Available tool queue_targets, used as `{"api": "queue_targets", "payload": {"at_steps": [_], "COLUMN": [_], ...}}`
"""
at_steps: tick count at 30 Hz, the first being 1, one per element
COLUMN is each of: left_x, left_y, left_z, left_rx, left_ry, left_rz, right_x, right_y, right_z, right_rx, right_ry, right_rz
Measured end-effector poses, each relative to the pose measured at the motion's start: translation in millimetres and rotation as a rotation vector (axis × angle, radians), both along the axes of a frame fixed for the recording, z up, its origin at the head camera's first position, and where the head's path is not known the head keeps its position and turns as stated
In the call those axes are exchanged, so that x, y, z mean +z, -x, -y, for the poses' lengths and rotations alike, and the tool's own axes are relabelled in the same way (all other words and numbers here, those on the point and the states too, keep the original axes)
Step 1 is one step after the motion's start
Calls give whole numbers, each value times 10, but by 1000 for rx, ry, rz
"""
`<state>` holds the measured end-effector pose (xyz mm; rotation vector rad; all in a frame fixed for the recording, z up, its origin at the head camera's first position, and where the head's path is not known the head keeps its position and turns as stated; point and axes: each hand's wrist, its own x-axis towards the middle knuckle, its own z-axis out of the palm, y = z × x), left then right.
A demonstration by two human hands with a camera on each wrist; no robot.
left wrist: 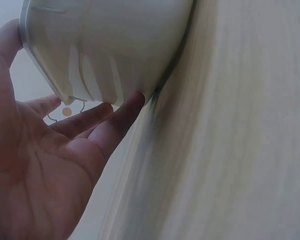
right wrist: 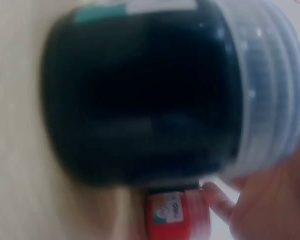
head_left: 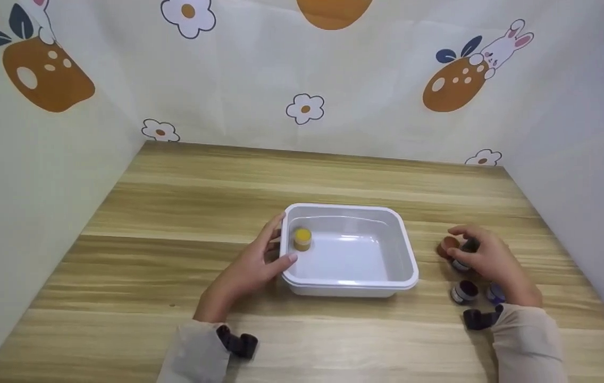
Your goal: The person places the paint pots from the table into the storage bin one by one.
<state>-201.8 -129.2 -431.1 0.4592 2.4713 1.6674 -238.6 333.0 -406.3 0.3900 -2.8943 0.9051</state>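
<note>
Left hand (head_left: 251,261) grips one tub (head_left: 350,285) at 9 o'clock, one yellow jar (head_left: 302,240) inside; right hand (head_left: 488,256) by four jars (head_left: 464,292) around 3, can't tell if pinching.

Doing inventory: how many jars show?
5: yellow jar inside the tub; orange-red jar, dark jar at the right hand; maroon jar, blue jar nearer its sleeve. Others may be hidden.

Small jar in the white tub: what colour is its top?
The jar's top is yellow; it shows best in the head view.
</note>
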Motion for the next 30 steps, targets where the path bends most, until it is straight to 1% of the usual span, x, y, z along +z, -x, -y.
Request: {"api": "queue_targets", "payload": {"at_steps": [4, 10, 21, 30], "left_x": [5, -34, -26, -20], "left_y": [10, 19, -7, -2], "left_z": [5, 26, -2, -10], "left_rx": [-11, -42, -11, -6], "left_ry": [-14, -52, -21, -24], "left_rz": [-14, -36, -4, -2], "right_x": [1, -26, -51, -66], "right_y": [15, 36, 8, 9], "right_z": [-14, -27, -45, -43], "right_rx": [-9, -7, -36, -36], "right_ry": [-2, -27, -30, -37], "right_rz": [29, 50, 88, 68]}}
